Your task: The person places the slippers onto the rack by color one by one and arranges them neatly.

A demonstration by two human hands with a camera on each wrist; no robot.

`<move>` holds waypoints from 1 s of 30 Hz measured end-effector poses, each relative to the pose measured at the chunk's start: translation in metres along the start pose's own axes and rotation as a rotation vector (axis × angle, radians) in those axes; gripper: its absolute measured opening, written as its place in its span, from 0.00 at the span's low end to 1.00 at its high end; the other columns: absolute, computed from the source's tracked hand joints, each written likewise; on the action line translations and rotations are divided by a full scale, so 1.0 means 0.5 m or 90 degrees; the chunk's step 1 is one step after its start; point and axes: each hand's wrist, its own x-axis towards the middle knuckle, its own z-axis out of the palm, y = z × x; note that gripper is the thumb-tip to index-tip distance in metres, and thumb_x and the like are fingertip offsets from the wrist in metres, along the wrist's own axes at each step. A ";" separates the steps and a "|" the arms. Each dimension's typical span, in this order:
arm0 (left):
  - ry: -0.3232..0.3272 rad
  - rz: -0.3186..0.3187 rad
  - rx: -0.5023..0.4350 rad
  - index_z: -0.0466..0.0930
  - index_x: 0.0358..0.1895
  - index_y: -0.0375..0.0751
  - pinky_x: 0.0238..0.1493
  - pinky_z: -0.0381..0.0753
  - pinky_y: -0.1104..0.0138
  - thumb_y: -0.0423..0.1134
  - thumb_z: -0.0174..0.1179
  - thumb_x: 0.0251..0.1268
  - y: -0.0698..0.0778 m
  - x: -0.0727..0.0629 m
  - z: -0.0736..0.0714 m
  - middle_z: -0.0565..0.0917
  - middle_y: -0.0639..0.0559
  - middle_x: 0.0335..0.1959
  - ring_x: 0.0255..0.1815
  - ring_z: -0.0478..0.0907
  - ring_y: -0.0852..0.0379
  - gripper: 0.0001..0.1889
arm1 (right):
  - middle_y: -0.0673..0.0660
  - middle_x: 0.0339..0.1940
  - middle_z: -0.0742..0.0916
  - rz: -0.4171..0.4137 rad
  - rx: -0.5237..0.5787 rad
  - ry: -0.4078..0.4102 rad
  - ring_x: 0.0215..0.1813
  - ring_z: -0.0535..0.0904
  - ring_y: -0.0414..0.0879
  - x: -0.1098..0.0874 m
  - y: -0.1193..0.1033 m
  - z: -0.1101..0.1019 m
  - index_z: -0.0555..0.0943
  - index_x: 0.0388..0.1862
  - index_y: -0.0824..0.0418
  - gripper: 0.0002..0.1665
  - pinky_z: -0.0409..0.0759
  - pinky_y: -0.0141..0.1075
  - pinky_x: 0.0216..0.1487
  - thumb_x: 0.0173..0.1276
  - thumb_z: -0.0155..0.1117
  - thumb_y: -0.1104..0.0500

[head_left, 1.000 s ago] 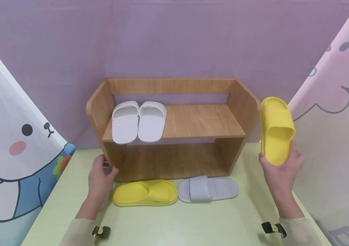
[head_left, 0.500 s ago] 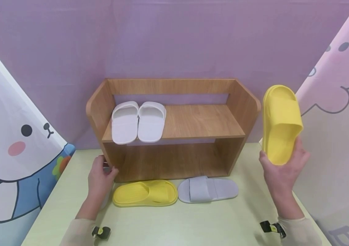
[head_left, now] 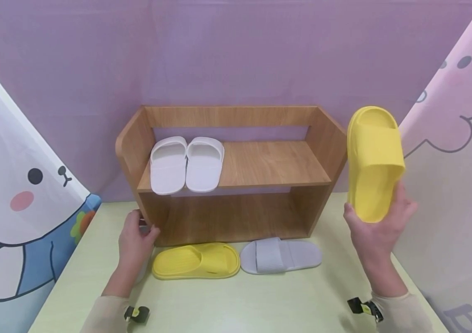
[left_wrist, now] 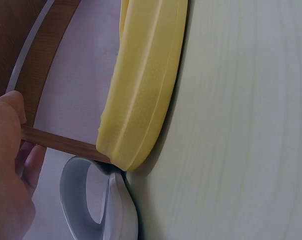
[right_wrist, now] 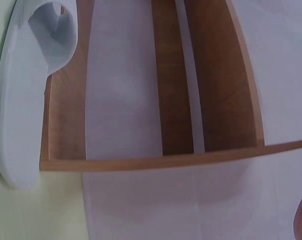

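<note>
My left hand point(head_left: 133, 243) pinches the front edge of the left side panel of a wooden shoe rack point(head_left: 273, 162). In the left wrist view, the thumb lies on one side of the panel point(left_wrist: 66, 142) and fingers on the other. My right hand point(head_left: 379, 236) holds a yellow slipper point(head_left: 373, 148) raised beside the rack's right side, toe up, gripped at the heel. Another yellow slipper point(head_left: 196, 261) lies sideways before the rack, with a grey slipper point(head_left: 281, 255) to its right. A second grey slipper point(left_wrist: 123, 210), mostly hidden by my left hand in the head view, lies beyond the panel.
Two white slippers point(head_left: 168, 173) stand side by side on the left of the upper shelf. The rack stands on a pale green table point(head_left: 236, 305). A purple cloth point(head_left: 236, 55) hangs behind, with cartoon-printed cloths point(head_left: 19, 152) on both sides.
My right hand has raised the yellow slipper and tilted it more upright; it has lately shifted slightly left. My left hand has stayed on the rack's panel.
</note>
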 end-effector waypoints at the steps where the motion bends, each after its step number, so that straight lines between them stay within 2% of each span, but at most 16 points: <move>1: -0.001 -0.001 0.000 0.68 0.75 0.40 0.61 0.88 0.40 0.33 0.68 0.75 0.001 0.000 0.000 0.76 0.39 0.67 0.66 0.79 0.36 0.30 | 0.44 0.63 0.69 -0.009 0.006 -0.002 0.65 0.66 0.40 0.000 -0.007 0.003 0.74 0.82 0.62 0.56 0.69 0.30 0.62 0.49 0.79 0.66; 4: -0.003 -0.001 0.003 0.68 0.75 0.40 0.61 0.88 0.40 0.33 0.68 0.75 0.001 0.001 -0.002 0.76 0.39 0.67 0.67 0.79 0.36 0.30 | 0.43 0.62 0.69 -0.013 0.005 -0.016 0.64 0.65 0.38 -0.004 -0.005 0.011 0.74 0.82 0.61 0.57 0.69 0.29 0.58 0.47 0.80 0.65; 12: 0.007 0.012 0.001 0.69 0.72 0.37 0.63 0.86 0.39 0.32 0.67 0.73 0.001 0.002 -0.003 0.77 0.38 0.65 0.65 0.79 0.36 0.28 | 0.44 0.62 0.71 -0.014 -0.021 -0.077 0.63 0.65 0.37 -0.011 0.050 0.035 0.74 0.84 0.52 0.63 0.68 0.28 0.55 0.42 0.85 0.59; 16: 0.002 0.006 -0.001 0.69 0.73 0.37 0.63 0.86 0.39 0.32 0.67 0.73 0.003 0.002 -0.004 0.76 0.38 0.66 0.65 0.79 0.35 0.28 | 0.60 0.62 0.75 -0.036 -0.013 -0.099 0.65 0.65 0.39 -0.012 0.047 0.046 0.74 0.84 0.53 0.64 0.69 0.28 0.56 0.42 0.85 0.58; 19: 0.000 0.002 -0.001 0.69 0.73 0.37 0.63 0.87 0.39 0.32 0.67 0.73 0.003 0.002 -0.005 0.76 0.38 0.66 0.66 0.79 0.36 0.29 | 0.70 0.62 0.74 -0.055 -0.009 -0.110 0.65 0.65 0.39 -0.013 0.043 0.054 0.73 0.84 0.55 0.64 0.70 0.27 0.56 0.42 0.86 0.57; 25: 0.003 0.004 -0.002 0.69 0.73 0.37 0.62 0.87 0.39 0.31 0.67 0.73 0.002 0.002 -0.005 0.77 0.38 0.65 0.65 0.79 0.35 0.28 | 0.73 0.61 0.73 -0.077 0.004 -0.132 0.65 0.63 0.40 -0.015 0.033 0.073 0.73 0.84 0.58 0.67 0.69 0.28 0.56 0.39 0.87 0.57; 30: 0.004 0.010 0.003 0.69 0.73 0.37 0.62 0.87 0.39 0.31 0.67 0.73 0.000 0.000 -0.003 0.77 0.37 0.65 0.65 0.79 0.35 0.28 | 0.77 0.59 0.72 -0.082 -0.021 -0.182 0.62 0.65 0.49 -0.012 0.018 0.087 0.71 0.86 0.54 0.67 0.68 0.36 0.53 0.43 0.87 0.55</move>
